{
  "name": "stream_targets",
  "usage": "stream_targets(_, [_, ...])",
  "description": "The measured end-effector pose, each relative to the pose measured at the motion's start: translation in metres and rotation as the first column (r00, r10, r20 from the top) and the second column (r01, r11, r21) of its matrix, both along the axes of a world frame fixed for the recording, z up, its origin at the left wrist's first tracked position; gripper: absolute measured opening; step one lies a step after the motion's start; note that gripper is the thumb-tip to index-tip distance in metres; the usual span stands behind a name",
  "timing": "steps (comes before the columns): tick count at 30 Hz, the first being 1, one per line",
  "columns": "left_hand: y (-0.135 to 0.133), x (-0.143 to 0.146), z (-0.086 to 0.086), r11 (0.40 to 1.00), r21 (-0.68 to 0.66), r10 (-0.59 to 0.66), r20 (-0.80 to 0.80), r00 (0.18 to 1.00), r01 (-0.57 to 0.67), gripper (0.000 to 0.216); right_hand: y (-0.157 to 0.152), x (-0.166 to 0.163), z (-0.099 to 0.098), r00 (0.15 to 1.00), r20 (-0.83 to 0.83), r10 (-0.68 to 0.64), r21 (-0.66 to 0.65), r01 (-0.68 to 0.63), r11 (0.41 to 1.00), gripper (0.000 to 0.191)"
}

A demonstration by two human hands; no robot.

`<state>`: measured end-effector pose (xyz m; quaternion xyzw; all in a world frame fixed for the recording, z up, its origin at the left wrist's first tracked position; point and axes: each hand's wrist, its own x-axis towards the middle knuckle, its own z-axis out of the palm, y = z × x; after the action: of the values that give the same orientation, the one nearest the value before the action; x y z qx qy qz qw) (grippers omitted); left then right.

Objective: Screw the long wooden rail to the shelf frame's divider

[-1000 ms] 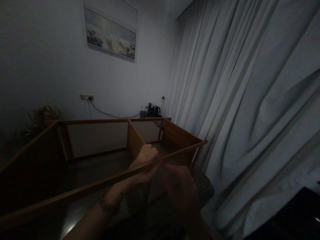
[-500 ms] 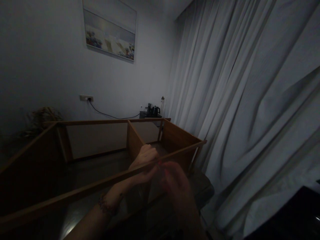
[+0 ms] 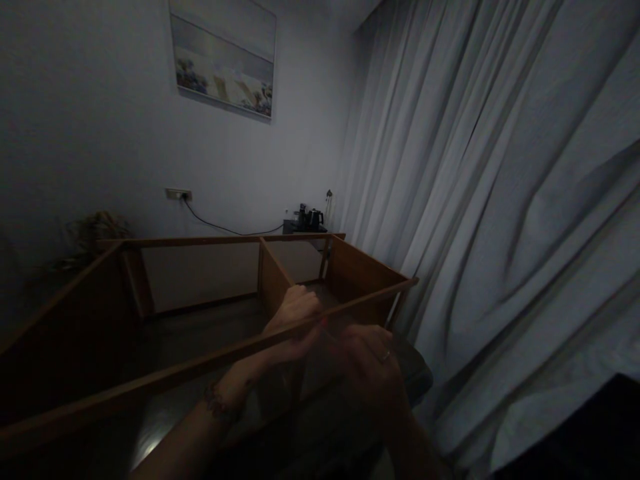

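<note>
Two hands (image 3: 295, 319) (image 3: 371, 365), one wooden frame (image 3: 200, 364)

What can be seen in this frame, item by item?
wooden frame: one, brown, open-topped with a divider, across the middle.
painting: one, pale with blue and tan patches, high on the wall.
wall socket: one, pale, on the wall.
cable: one, black, running right from the socket.
kettle: one, black, behind the frame by the wall.
plant: one, dim, far left.
curtain: one, grey-white, filling the right side.
left hand: one, curled over the frame's front rail.
right hand: one, beside the left hand at the rail, grip unclear.
ring: one, pale, on the right hand.
</note>
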<state>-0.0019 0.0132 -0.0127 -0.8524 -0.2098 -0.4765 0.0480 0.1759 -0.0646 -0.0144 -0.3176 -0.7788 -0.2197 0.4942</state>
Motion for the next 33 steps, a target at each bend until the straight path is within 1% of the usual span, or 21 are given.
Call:
stream_targets(2, [0.000, 0.000, 0.000, 1.000, 0.015, -0.021, 0.007, 1.000, 0.021, 0.014, 0.001, -0.003, 0.000, 1.000, -0.006, -0.027, 0.018, 0.027, 0.999, 0.023])
stream_targets(4, [0.001, 0.000, -0.001, 0.999, 0.015, -0.033, 0.011, 0.999, 0.033, 0.015, 0.001, -0.005, 0.001, 0.997, 0.036, -0.061, 0.029, 0.060, 0.998, 0.023])
stream_targets(8, [-0.001, 0.000, 0.000, 1.000, -0.015, -0.009, 0.010, 1.000, 0.009, 0.016, 0.000, -0.006, 0.004, 0.984, 0.123, -0.132, 0.039, 0.128, 0.991, 0.035])
stream_targets(13, [-0.003, 0.001, 0.002, 1.000, -0.015, 0.005, 0.005, 1.000, -0.005, 0.015, 0.000, -0.004, 0.008, 0.975, 0.107, -0.195, 0.042, 0.192, 0.981, 0.034])
stream_targets(17, [-0.001, 0.000, 0.001, 1.000, -0.008, -0.009, 0.007, 1.000, 0.009, 0.015, -0.003, -0.006, 0.013, 0.961, 0.193, -0.200, 0.058, 0.193, 0.980, 0.034])
stream_targets(19, [0.000, 0.000, 0.000, 1.000, 0.001, -0.004, 0.004, 1.000, 0.004, 0.015, -0.004, -0.009, 0.016, 0.961, 0.184, -0.205, 0.059, 0.197, 0.979, 0.036])
stream_targets(21, [0.000, 0.000, -0.001, 1.000, 0.001, -0.002, -0.001, 1.000, 0.002, 0.014, -0.005, -0.013, 0.017, 0.975, 0.136, -0.176, 0.010, 0.176, 0.984, 0.036])
stream_targets(22, [0.000, 0.000, -0.001, 1.000, 0.001, -0.005, 0.002, 1.000, 0.005, 0.014, -0.005, -0.015, 0.017, 0.984, 0.096, -0.148, -0.042, 0.152, 0.987, 0.036])
stream_targets(24, [-0.001, 0.000, 0.000, 1.000, 0.002, -0.013, 0.006, 1.000, 0.013, 0.013, -0.006, -0.021, 0.013, 0.995, -0.024, -0.097, -0.161, 0.092, 0.983, 0.036])
stream_targets(26, [-0.002, 0.001, 0.001, 1.000, 0.002, -0.012, 0.011, 1.000, 0.012, 0.013, -0.007, -0.027, 0.007, 0.984, -0.164, -0.072, -0.236, 0.032, 0.971, 0.038])
stream_targets(29, [-0.003, 0.001, 0.001, 1.000, 0.000, -0.005, 0.011, 1.000, 0.005, 0.014, -0.010, -0.037, -0.002, 0.936, -0.340, -0.091, -0.249, 0.004, 0.968, 0.042])
stream_targets(33, [-0.001, 0.000, -0.001, 1.000, 0.000, -0.002, 0.007, 1.000, 0.002, 0.014, -0.013, -0.048, -0.010, 0.874, -0.462, -0.148, -0.307, -0.001, 0.952, 0.046])
